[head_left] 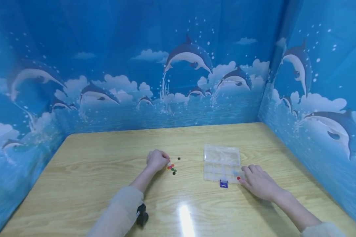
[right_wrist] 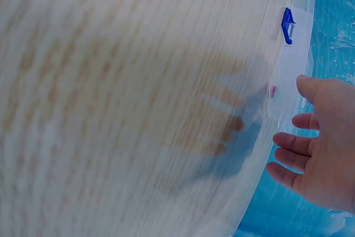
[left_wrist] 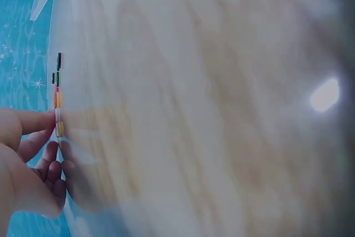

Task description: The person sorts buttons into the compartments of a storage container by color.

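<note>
- The left hand (head_left: pixel 158 160) is bunching thumb and fingers beside a cluster of small flat discs; a red disc (head_left: pixel 169 161) is showing at the fingertips, though I cannot tell whether they are pinching it or only touching it.
- The cluster is lying on the wooden bench (head_left: pixel 77 184): an orange disc (head_left: pixel 172 165), a pink disc (head_left: pixel 170 167), a green disc (head_left: pixel 172 169) and a black disc (head_left: pixel 174 173) are sitting close together, while another black disc (head_left: pixel 179 158) is lying apart, farther back.
- The right hand (head_left: pixel 259 182) is spreading its fingers loosely, gripping nothing, beside the right end of the clear compartment box (head_left: pixel 207 178).
- Near its thumb, a second red disc (head_left: pixel 238 178) is apparently lying inside the box's near right corner (the right wrist view is showing it through cloudy plastic).
- The lid (head_left: pixel 222 154) is lying open at the far side, and the blue latch (head_left: pixel 223 184) is jutting from the near edge.
- Thin, crowded discs are inviting trouble: fingertips could slip, scatter neighbours or lift two together.
- The box is looking light, so a bump from the right thumb could shift it and jolt its disc.
</note>
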The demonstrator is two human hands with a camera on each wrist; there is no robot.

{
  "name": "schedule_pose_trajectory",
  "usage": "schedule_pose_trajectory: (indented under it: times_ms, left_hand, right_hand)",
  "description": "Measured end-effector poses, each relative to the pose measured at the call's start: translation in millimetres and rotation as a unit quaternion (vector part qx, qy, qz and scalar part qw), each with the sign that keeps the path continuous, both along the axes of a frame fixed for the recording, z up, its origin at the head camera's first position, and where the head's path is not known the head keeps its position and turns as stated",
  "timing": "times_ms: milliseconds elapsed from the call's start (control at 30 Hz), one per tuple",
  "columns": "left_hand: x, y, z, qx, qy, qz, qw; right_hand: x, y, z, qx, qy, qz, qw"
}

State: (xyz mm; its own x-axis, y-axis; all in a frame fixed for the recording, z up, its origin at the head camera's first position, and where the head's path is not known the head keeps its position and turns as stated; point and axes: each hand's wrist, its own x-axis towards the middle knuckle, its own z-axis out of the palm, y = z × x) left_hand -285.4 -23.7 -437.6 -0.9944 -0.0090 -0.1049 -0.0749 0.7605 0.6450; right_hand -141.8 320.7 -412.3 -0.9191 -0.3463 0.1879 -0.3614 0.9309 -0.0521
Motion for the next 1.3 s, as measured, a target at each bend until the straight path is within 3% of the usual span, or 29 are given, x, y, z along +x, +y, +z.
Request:
schedule_pose_trajectory:
  times_ms: [333, 700, 1033, 1300]
  left_hand:
    - [1.8, 2.1, 7.1, -0.034, -0.023, 0.0, 0.9992]
    - [0.2, -1.8, 5.4, -0.029, -0.025, -0.017, 0.9991]
    - [0.0, -5.3, 7.3, 0.027, -0.043, -0.006, 0.9987]
    - [3.1, -1.4, 22.6, 0.091, -0.072, -0.001, 0.9932]
  right_hand:
    - [0.3, -0.1, -1.0, 0.0, 0.002, -0.001, 1.0]
    - [0.9, 0.1, -0.6, 0.005, 0.001, -0.002, 1.0]
    - [3.6, -1.2, 1.3, 0.004, -0.001, -0.001, 1.0]
    - [3.8, -2.4, 3.2, 0.003, 0.0, 0.001, 1.0]
